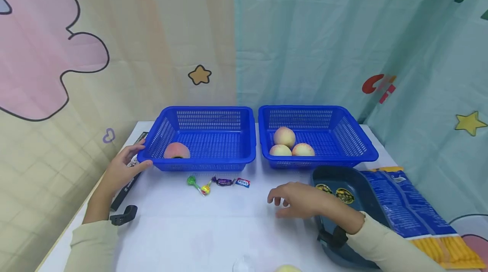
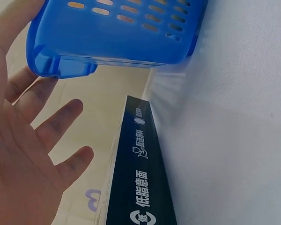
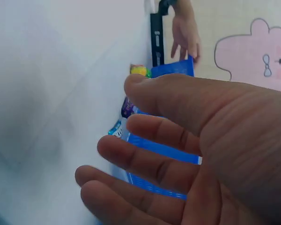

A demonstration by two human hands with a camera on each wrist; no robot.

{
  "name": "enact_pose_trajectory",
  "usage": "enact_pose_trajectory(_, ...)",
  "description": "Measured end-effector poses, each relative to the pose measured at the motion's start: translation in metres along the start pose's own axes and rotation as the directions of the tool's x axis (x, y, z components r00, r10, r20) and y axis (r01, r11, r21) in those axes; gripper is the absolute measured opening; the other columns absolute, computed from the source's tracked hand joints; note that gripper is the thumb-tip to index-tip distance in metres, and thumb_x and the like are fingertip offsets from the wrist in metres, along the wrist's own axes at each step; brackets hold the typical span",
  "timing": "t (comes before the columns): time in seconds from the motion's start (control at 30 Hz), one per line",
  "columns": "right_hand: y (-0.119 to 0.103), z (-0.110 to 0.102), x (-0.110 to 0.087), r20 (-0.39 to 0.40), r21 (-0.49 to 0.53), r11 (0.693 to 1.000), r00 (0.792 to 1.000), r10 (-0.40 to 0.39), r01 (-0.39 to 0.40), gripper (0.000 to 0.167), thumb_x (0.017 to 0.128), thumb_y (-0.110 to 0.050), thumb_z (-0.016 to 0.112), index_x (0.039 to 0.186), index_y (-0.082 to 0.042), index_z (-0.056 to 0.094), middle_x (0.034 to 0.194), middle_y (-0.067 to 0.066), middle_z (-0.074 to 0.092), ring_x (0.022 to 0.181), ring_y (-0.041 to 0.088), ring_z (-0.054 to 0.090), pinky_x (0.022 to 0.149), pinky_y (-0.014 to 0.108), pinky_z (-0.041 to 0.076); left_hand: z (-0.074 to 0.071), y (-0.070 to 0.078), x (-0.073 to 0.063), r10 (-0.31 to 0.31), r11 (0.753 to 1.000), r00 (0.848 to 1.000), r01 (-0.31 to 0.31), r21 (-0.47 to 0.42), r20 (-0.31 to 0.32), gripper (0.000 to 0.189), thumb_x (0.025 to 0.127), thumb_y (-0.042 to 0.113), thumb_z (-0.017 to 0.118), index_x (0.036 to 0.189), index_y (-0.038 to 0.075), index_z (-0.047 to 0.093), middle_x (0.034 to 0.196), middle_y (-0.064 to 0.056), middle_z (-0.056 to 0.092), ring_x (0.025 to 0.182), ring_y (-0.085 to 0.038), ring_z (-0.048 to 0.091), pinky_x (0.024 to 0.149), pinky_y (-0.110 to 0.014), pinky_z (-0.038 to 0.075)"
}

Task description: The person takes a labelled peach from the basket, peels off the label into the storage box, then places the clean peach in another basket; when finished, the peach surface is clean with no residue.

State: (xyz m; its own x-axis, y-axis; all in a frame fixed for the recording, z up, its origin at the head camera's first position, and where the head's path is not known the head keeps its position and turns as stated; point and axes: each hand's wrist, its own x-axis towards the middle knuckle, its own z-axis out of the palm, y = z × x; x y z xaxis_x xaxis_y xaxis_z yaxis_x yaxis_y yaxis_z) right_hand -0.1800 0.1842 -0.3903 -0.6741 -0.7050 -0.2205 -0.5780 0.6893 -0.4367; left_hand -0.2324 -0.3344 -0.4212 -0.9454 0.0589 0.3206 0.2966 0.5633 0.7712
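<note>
At the front left corner of the left blue basket (image 1: 249, 162), my left hand (image 1: 121, 170) pinches the rim between thumb and fingers. In the left wrist view its other fingers (image 2: 61, 124) spread free below the rim. One pinkish peach (image 1: 177, 150) lies inside that basket. My right hand (image 1: 299, 200) hovers over the white table with loosely bent fingers and nothing in them, beside a dark blue-grey pan (image 1: 366, 195). Nearest in front of it are a wrapped red-and-blue candy (image 1: 242, 182), a purple-wrapped candy (image 1: 225, 182), and green (image 1: 191, 181) and yellow (image 1: 206, 189) lollipops.
The right blue basket (image 1: 358, 153) contains three pale peaches (image 1: 284, 137). A long black box (image 2: 140, 164) lies along the table's left edge. A blue-and-yellow bag (image 1: 415, 208) lies right of the pan. Part of a pale yellow round thing (image 1: 287, 268) shows at the front edge.
</note>
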Motion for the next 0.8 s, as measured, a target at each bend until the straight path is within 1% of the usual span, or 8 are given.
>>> enact_pose_trajectory(0.07, 0.001, -0.001, 0.000, -0.007, -0.004, 1.000, 1.000, 0.017, -0.017, 0.024, 0.090, -0.025, 0.080, 0.112, -0.020, 0.071, 0.094, -0.013, 0.066, 0.086, 0.008, 0.062, 0.077, 0.028, 0.055, 0.000, 0.001, 0.001, 0.014, 1.000, 1.000, -0.014, 0.006, 0.003, 0.065, 0.094, 0.025, 0.075, 0.144, -0.003, 0.044, 0.160, -0.018, 0.033, 0.143, -0.047, 0.029, 0.112, -0.067, 0.021)
enact_pose_trajectory(0.23, 0.001, -0.004, -0.002, -0.012, 0.000, 1.000, 1.000, 0.020, -0.020, 0.025, 0.090, -0.028, 0.080, 0.112, -0.019, 0.071, 0.093, -0.015, 0.065, 0.089, 0.013, 0.063, 0.077, 0.029, 0.054, -0.001, 0.004, 0.001, 0.007, 0.999, 1.000, -0.007, 0.049, -0.001, 0.063, 0.095, 0.027, 0.074, 0.143, -0.002, 0.044, 0.160, -0.019, 0.033, 0.141, -0.049, 0.032, 0.109, -0.070, 0.025)
enact_pose_trajectory(0.4, 0.002, -0.006, -0.005, -0.058, 0.024, 1.000, 0.998, 0.021, -0.019, 0.029, 0.090, -0.029, 0.079, 0.114, -0.016, 0.071, 0.097, -0.008, 0.068, 0.091, 0.017, 0.063, 0.077, 0.030, 0.055, 0.000, 0.008, 0.000, -0.002, 0.998, 1.000, 0.002, 0.059, -0.003, 0.065, 0.096, 0.028, 0.073, 0.145, -0.003, 0.043, 0.160, -0.021, 0.032, 0.141, -0.051, 0.032, 0.109, -0.071, 0.026)
enact_pose_trajectory(0.57, 0.003, -0.007, -0.009, -0.095, 0.032, 0.999, 0.995, 0.043, -0.040, 0.034, 0.089, -0.034, 0.080, 0.116, -0.015, 0.071, 0.100, -0.004, 0.070, 0.093, 0.019, 0.065, 0.077, 0.033, 0.056, 0.000, 0.010, 0.000, 0.028, 0.998, 1.000, -0.028, 0.048, 0.000, 0.062, 0.095, 0.023, 0.074, 0.142, -0.004, 0.045, 0.159, -0.021, 0.033, 0.142, -0.049, 0.030, 0.111, -0.067, 0.024)
enact_pose_trajectory(0.63, 0.002, -0.008, -0.012, -0.109, 0.040, 0.998, 0.992, 0.057, -0.053, 0.036, 0.089, -0.036, 0.079, 0.118, -0.015, 0.070, 0.102, -0.003, 0.071, 0.096, 0.021, 0.066, 0.079, 0.036, 0.057, 0.001, 0.012, 0.001, 0.046, 0.997, 0.999, -0.046, 0.060, 0.005, 0.062, 0.095, 0.023, 0.075, 0.142, -0.004, 0.045, 0.158, -0.023, 0.034, 0.142, -0.050, 0.029, 0.112, -0.067, 0.024)
enact_pose_trajectory(0.7, 0.002, -0.012, -0.015, -0.126, 0.057, 0.996, 0.990, 0.069, -0.063, 0.037, 0.089, -0.036, 0.079, 0.118, -0.015, 0.069, 0.104, -0.001, 0.071, 0.099, 0.023, 0.066, 0.079, 0.039, 0.058, 0.003, 0.017, 0.002, 0.082, 0.991, 0.997, -0.082, 0.102, 0.002, 0.064, 0.092, 0.022, 0.077, 0.141, -0.004, 0.046, 0.156, -0.027, 0.034, 0.141, -0.052, 0.029, 0.110, -0.067, 0.026)
enact_pose_trajectory(0.77, 0.001, -0.016, -0.019, -0.146, 0.064, 0.996, 0.986, 0.077, -0.068, 0.036, 0.090, -0.037, 0.078, 0.119, -0.016, 0.069, 0.105, -0.002, 0.071, 0.101, 0.024, 0.066, 0.080, 0.041, 0.058, 0.007, 0.028, 0.005, 0.148, 0.972, 0.989, -0.144, 0.184, -0.009, 0.065, 0.089, 0.023, 0.080, 0.139, -0.003, 0.049, 0.154, -0.031, 0.035, 0.140, -0.055, 0.030, 0.110, -0.069, 0.024)
enact_pose_trajectory(0.8, 0.001, -0.019, -0.020, -0.158, 0.067, 0.995, 0.984, 0.079, -0.069, 0.036, 0.091, -0.037, 0.077, 0.118, -0.016, 0.068, 0.105, -0.002, 0.071, 0.102, 0.024, 0.066, 0.080, 0.042, 0.058, 0.011, 0.034, 0.005, 0.196, 0.957, 0.981, -0.188, 0.222, -0.014, 0.066, 0.086, 0.024, 0.082, 0.137, -0.003, 0.050, 0.152, -0.032, 0.036, 0.138, -0.056, 0.030, 0.111, -0.069, 0.022)
